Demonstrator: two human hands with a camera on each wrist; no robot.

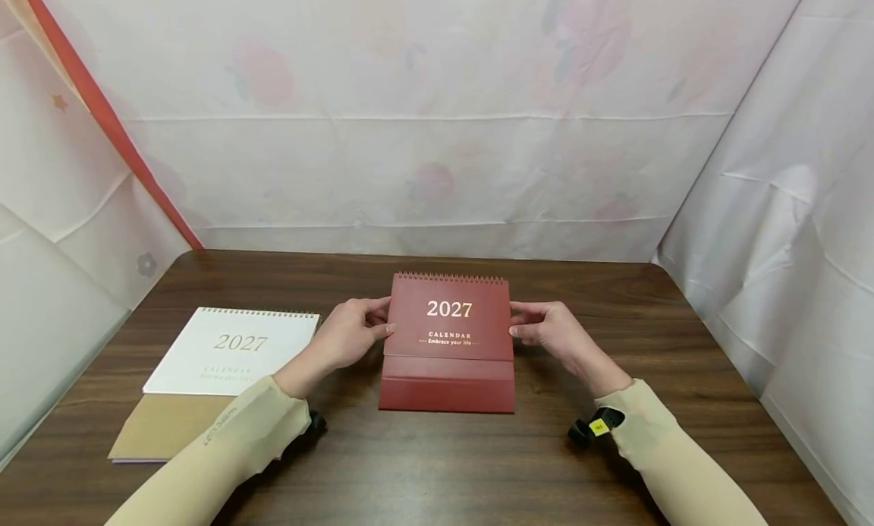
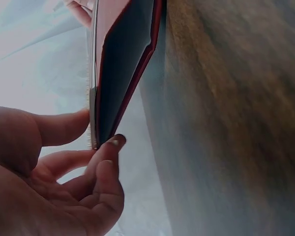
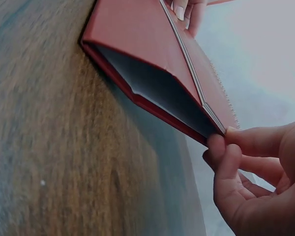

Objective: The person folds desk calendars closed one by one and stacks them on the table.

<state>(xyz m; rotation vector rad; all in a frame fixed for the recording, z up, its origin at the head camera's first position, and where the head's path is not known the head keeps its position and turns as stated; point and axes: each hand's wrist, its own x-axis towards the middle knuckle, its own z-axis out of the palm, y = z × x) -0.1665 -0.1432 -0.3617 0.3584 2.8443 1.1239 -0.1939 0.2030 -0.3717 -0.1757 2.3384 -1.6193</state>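
Note:
A red desk calendar [image 1: 448, 325] with gold "2027" lettering and a spiral binding along its top is held between both hands over the middle of the table. My left hand [image 1: 348, 330] pinches its left edge, thumb at the front and fingers behind. On the opposite edge my right hand [image 1: 549, 330] pinches in the same way. Both wrist views show the hollow side of the folded stand, where the red stand [image 3: 132, 37] opens out below the fingers. A white 2027 calendar [image 1: 235, 348] on a tan stand [image 1: 171, 423] lies left of my left hand, partly covered by that forearm.
The dark wooden table [image 1: 437, 473] carries both calendars. A pale printed curtain [image 1: 437, 131] hangs behind its far edge, and white cloth [image 1: 806, 230] hangs along the right side. A red strip [image 1: 109, 116] runs down the curtain at the left.

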